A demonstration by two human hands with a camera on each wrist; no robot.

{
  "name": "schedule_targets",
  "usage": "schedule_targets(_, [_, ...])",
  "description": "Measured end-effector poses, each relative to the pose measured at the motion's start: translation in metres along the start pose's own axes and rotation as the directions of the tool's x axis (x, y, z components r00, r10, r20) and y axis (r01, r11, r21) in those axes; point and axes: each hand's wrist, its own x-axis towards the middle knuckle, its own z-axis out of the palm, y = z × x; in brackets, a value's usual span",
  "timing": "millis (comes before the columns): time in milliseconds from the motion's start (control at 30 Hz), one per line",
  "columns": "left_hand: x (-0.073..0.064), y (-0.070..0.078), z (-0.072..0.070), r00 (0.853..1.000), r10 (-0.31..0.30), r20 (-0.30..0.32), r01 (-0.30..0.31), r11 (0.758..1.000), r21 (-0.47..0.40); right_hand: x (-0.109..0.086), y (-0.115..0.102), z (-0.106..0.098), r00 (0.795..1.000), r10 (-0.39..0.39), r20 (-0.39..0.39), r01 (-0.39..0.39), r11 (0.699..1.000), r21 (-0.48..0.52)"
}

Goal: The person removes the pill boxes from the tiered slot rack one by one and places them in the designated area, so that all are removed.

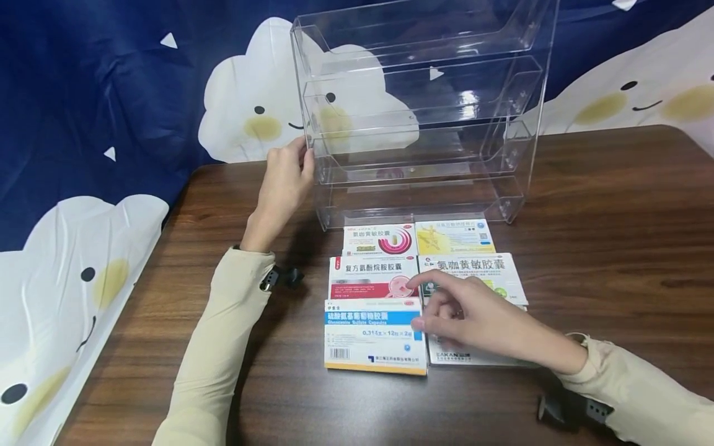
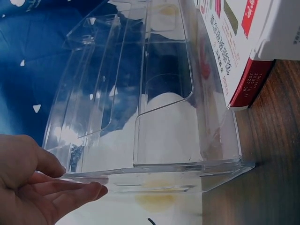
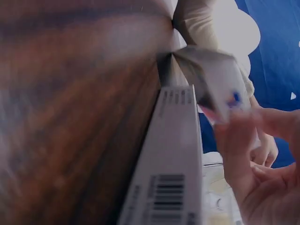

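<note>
At the left side of a clear tiered acrylic rack (image 1: 415, 127), my left hand (image 1: 286, 179) pinches the side panel's edge between thumb and fingers; the left wrist view shows the thumb (image 2: 49, 164) on that panel. My right hand (image 1: 465, 310) is over the medicine boxes, thumb and forefinger apart, with nothing held between them. Below its fingertips lie a blue-and-white capsule box (image 1: 374, 347) and a red-and-white box (image 1: 362, 272). Under the palm, a white box (image 1: 468, 353) is partly hidden. A green-and-white box (image 1: 491, 266) lies just beyond the hand. The right wrist view is blurred.
In front of the rack lie a pink-and-white box (image 1: 362, 238) and a yellow-and-white box (image 1: 454, 238), completing two columns. All stand on a brown wooden table (image 1: 608, 235). A blue curtain (image 1: 150, 80) with cloud prints hangs behind the rack.
</note>
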Motion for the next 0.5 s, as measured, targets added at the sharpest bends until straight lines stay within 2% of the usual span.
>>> schedule_targets(100, [0.000,0.001,0.001,1.000,0.001,0.009,-0.001,1.000,-0.003,-0.003,-0.006,0.003,0.994,-0.111,-0.017,0.106,0.979,-0.173])
schedule_targets(167, [0.000,0.001,0.001,1.000,0.001,0.012,-0.001,1.000,-0.006,-0.005,-0.012,0.010,0.973,-0.231,-0.020,0.212,0.919,-0.333])
schedule_targets(200, [0.000,0.002,0.000,1.000,0.001,0.011,-0.001,1.000,-0.007,-0.006,-0.016,0.015,0.957,-0.291,0.000,0.266,0.871,-0.412])
schedule_targets(267, [0.000,0.002,0.000,1.000,0.001,0.011,-0.001,1.000,-0.010,-0.006,-0.023,0.028,0.917,-0.393,0.073,0.364,0.747,-0.556])
schedule_targets(333, [0.000,0.002,0.000,1.000,-0.001,0.011,0.001,1.000,-0.013,-0.006,-0.030,0.042,0.886,-0.428,0.180,0.435,0.628,-0.645])
schedule_targets(400, [0.000,0.002,0.000,1.000,-0.004,0.011,0.005,1.000,-0.016,-0.003,-0.036,0.056,0.870,-0.407,0.277,0.475,0.548,-0.688])
schedule_targets(500, [-0.001,0.001,0.000,1.000,-0.013,0.012,0.013,1.000,-0.017,0.001,-0.040,0.072,0.873,-0.328,0.362,0.481,0.450,-0.752])
